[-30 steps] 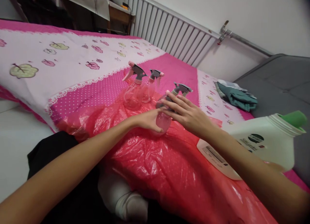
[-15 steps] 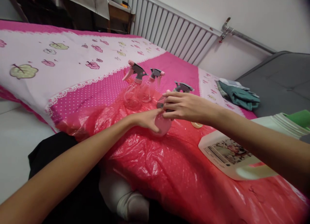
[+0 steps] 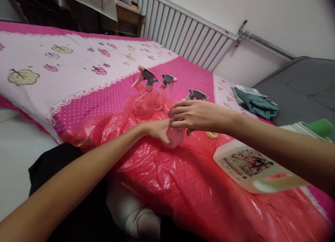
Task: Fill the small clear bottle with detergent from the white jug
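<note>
A clear spray bottle point(image 3: 176, 137) stands on red plastic sheeting in front of me. My left hand point(image 3: 159, 129) wraps round its body from the left, thumb towards me. Over its top, my right hand point(image 3: 188, 113) has its fingers closed on the grey spray head point(image 3: 189, 132), most of which they hide. Just behind my right hand shows the grey nozzle point(image 3: 197, 94) of another spray bottle, its body hidden. Two more clear spray bottles stand farther back: one point(image 3: 143, 104) with a pink trigger, the other point(image 3: 158, 99) beside it.
Red plastic sheeting point(image 3: 162, 175) covers the near part of a pink patterned bed point(image 3: 86, 92). A large white jug point(image 3: 235, 161) lies under my right forearm, near a small yellowish ring point(image 3: 211, 134). Folded clothes point(image 3: 259, 102) rest by the grey headboard point(image 3: 300, 88). A radiator point(image 3: 180, 32) lines the wall.
My right hand has turned slightly on the spray head and dipped a little, and the head's grey trigger now shows below its fingers. My left hand keeps its hold on the bottle.
</note>
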A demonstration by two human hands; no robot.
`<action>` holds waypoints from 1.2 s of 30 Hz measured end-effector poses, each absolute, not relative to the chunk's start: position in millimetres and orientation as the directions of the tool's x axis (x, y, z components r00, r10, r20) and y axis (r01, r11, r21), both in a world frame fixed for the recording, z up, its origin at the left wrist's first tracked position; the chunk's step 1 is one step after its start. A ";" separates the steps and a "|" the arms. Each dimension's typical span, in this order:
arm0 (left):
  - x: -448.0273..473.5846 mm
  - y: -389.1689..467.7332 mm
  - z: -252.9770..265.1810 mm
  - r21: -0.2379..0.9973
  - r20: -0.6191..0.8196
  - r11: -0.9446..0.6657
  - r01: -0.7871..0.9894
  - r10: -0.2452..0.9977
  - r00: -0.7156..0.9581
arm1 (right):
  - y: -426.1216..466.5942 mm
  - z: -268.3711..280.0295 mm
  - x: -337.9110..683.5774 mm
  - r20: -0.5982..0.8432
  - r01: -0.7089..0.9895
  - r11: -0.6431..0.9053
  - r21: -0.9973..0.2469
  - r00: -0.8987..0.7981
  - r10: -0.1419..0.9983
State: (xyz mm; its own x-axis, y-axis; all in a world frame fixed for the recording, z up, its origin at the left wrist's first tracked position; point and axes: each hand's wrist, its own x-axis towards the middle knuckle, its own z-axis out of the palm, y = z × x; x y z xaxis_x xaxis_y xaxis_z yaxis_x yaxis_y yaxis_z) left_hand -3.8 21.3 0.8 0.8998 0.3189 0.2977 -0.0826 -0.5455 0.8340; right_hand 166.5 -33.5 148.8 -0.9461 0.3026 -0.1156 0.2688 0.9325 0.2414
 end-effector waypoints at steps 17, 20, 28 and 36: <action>7.9 12.6 -0.4 0.827 0.392 -0.536 -0.169 0.335 0.857 | -22.4 131.4 173.9 -0.135 0.282 0.938 0.202 -0.940 0.312; 6.0 13.2 2.8 0.824 0.384 -0.545 -0.156 0.333 0.861 | -23.6 139.0 171.5 -0.224 0.225 0.931 0.286 -0.929 0.294; 4.8 9.9 -1.7 0.833 0.392 -0.529 -0.160 0.361 0.846 | -28.8 133.0 167.1 -0.238 0.267 0.902 0.340 -0.903 0.357; 6.9 10.6 -5.0 0.893 0.369 -0.408 -0.188 0.427 0.825 | -32.5 132.9 166.9 -0.191 0.325 0.857 0.399 -0.885 0.425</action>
